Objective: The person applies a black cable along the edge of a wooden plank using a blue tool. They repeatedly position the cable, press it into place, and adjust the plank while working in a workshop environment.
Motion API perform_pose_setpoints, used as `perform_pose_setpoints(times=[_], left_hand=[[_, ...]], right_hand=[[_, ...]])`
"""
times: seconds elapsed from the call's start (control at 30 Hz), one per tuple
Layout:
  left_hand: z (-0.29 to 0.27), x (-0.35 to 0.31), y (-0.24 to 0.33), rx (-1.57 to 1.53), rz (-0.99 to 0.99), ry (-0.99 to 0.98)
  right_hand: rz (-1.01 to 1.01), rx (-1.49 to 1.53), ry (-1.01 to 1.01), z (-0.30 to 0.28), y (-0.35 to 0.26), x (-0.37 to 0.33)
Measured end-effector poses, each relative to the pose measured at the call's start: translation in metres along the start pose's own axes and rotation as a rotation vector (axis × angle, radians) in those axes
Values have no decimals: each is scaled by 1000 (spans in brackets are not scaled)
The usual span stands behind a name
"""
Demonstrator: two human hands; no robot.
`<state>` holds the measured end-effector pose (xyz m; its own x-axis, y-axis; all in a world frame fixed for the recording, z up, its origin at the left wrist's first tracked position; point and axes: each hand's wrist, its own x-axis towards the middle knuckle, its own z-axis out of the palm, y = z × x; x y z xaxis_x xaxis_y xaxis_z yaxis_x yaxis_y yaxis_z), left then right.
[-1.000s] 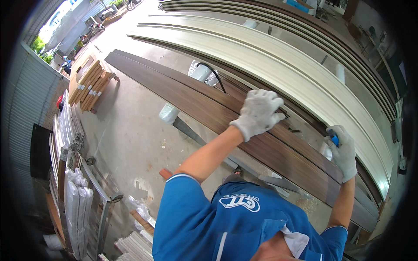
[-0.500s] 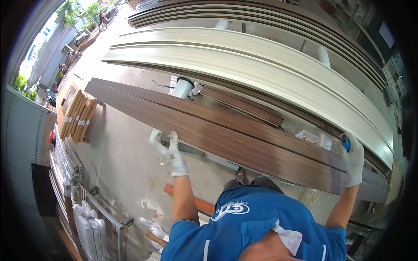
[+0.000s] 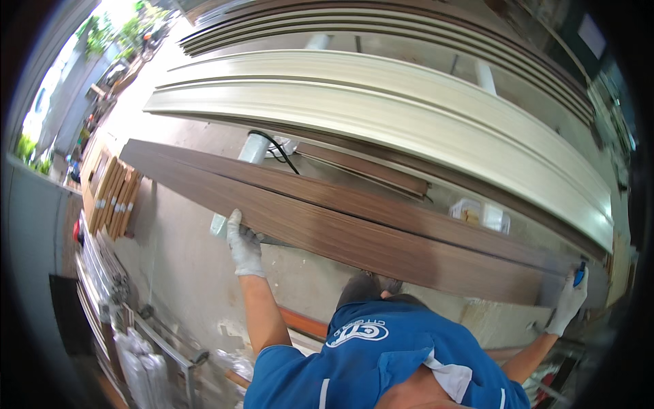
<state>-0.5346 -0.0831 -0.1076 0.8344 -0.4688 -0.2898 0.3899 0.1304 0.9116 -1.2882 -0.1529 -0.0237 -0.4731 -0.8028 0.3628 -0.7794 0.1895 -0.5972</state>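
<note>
A long brown wood-grain panel [image 3: 381,238] with a dark lengthwise groove lies in front of me, narrowing toward the far left. My left hand [image 3: 245,247], in a whitish glove, grips its near edge, thumb on the top face and fingers curled at the edge. Near the panel's right end, my gloved right hand [image 3: 569,300] is closed around a small blue and black tool [image 3: 580,275]; its exact kind is too small to make out. The panel's right end looks shiny, as if under clear film.
Cream panels [image 3: 381,102] lie just beyond, with stacked dark-edged strips [image 3: 381,20] behind them. A white basket [image 3: 466,211] sits below the panels. Wooden boards [image 3: 112,194] lean at the left; a metal-framed cart [image 3: 163,347] and wrapped profiles [image 3: 143,368] stand at lower left.
My right hand has moved right and nearer to me with the blue tool, toward the panel's end. My left hand has shifted left along the near edge. The whole view has shifted slightly.
</note>
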Motion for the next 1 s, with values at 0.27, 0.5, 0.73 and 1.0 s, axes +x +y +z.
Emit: perform_pose_setpoints(times=[0.27, 0.5, 0.73, 1.0], left_hand=[[-16, 19, 5, 16, -39, -94], [-57, 71, 16, 31, -148, -188], [-54, 68, 20, 100, -150, -216], [-57, 65, 22, 111, -166, -230]], right_hand=[[422, 322, 325, 18, 8, -101], [602, 649, 359, 51, -50, -131], [725, 647, 330, 51, -43, -126], [853, 824, 315, 56, -22, -121]])
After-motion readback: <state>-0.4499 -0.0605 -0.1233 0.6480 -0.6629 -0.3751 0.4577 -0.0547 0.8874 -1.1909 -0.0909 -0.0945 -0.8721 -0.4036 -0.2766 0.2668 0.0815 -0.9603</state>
